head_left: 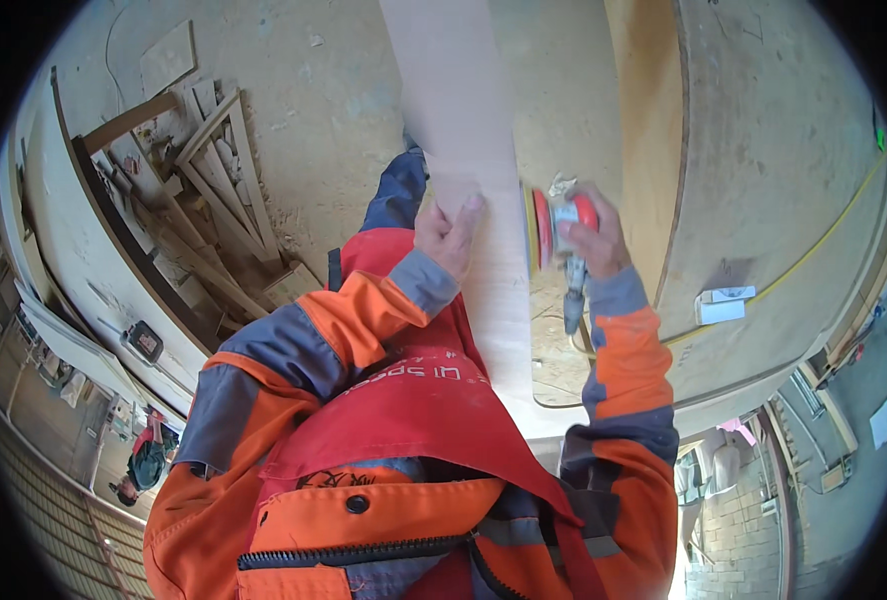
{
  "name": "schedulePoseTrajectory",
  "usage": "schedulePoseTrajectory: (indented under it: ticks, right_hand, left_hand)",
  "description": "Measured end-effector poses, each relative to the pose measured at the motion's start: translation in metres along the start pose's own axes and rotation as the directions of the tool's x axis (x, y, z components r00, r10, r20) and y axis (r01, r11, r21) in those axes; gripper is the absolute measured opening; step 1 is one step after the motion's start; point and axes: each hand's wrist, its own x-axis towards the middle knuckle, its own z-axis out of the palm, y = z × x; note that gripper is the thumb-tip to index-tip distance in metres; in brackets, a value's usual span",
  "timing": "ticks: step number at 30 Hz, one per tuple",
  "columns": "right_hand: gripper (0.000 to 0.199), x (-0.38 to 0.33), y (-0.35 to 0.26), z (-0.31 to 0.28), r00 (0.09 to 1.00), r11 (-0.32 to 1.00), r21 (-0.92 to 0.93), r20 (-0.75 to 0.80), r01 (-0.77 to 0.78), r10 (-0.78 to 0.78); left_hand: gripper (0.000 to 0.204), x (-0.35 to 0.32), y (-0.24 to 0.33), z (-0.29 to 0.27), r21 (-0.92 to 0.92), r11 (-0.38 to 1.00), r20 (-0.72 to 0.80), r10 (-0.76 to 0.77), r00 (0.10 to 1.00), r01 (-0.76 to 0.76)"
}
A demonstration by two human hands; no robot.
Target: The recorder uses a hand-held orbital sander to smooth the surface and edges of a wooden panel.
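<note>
Orange and red work jacket fills the lower frame, nearest the lens. Far left — stacked wood offcuts lie on the dusty floor. Left hand rests flat, fingers together and extended, on the face of a pale upright board. Right hand is closed around a red-bodied disc sander — its pad sits against the board's right edge. A curved plywood panel lies beyond, right.
</note>
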Motion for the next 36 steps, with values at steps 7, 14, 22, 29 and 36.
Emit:
schedulePoseTrajectory:
  ticks: [7,14,22,29,36]
  right_hand:
    - [0.035,-0.065,0.068,0.004,0.999,0.999,-0.041,0.033,0.021,-0.02]
    - [0.037,-0.004,0.022,-0.004,0.997,0.997,-0.027,0.048,0.066,-0.065]
    - [0.037,-0.082,0.099,0.002,0.997,0.991,-0.116,0.025,0.071,-0.068]
    - [0.035,-0.022,0.009,0.012,0.998,0.999,-0.05,-0.061,0.022,-0.025]
    - [0.036,-0.072,0.101,0.003,1.0,0.998,-0.063,0.01,0.029,-0.029]
  left_hand:
    - [0.031,0.005,-0.001,-0.005,-0.058,0.998,-0.007,-0.029,1.0,0.028]
    - [0.03,0.011,-0.005,-0.001,-0.113,0.994,0.026,0.012,1.0,-0.009]
    - [0.03,0.013,-0.002,-0.009,-0.131,0.991,0.037,0.005,0.999,0.0]
    - [0.031,0.016,-0.003,-0.007,-0.1,0.994,0.0,0.041,0.999,-0.041]
    - [0.032,0.011,-0.001,-0.008,-0.084,0.996,-0.019,0.011,1.0,-0.013]
